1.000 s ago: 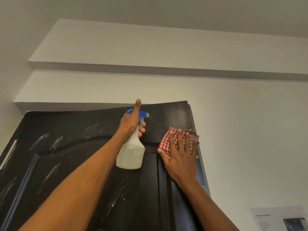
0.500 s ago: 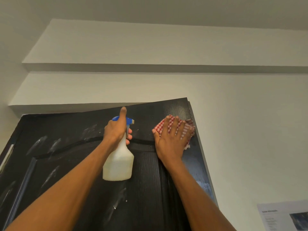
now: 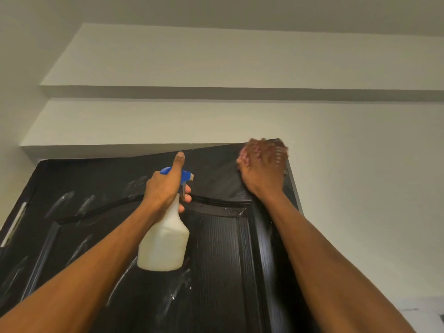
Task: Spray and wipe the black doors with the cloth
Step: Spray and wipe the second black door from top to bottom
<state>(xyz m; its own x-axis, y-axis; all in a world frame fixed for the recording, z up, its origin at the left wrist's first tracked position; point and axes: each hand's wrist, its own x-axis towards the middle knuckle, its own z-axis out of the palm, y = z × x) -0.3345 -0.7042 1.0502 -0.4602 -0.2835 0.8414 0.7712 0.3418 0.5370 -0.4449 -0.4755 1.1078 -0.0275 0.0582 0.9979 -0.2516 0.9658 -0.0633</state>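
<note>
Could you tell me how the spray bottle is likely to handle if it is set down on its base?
The spray bottle looks like light plastic. Its wide base and narrow neck suggest it would stand steadily. The left hand gripping only the neck hints that it is not heavy.

Left hand (image 3: pixel 165 188) grips spray bottle (image 3: pixel 164 246); right hand (image 3: pixel 263 170) presses checked cloth (image 3: pixel 278 152) against black door's (image 3: pixel 216 260) top corner.

Dim, warm light; right hand (image 3: pixel 262 169) motion-blurred; wet glare streaks on door (image 3: pixel 216 248).

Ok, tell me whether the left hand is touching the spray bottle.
Touching. The head view shows the left hand wrapped round the neck of the spray bottle, thumb raised.
</note>
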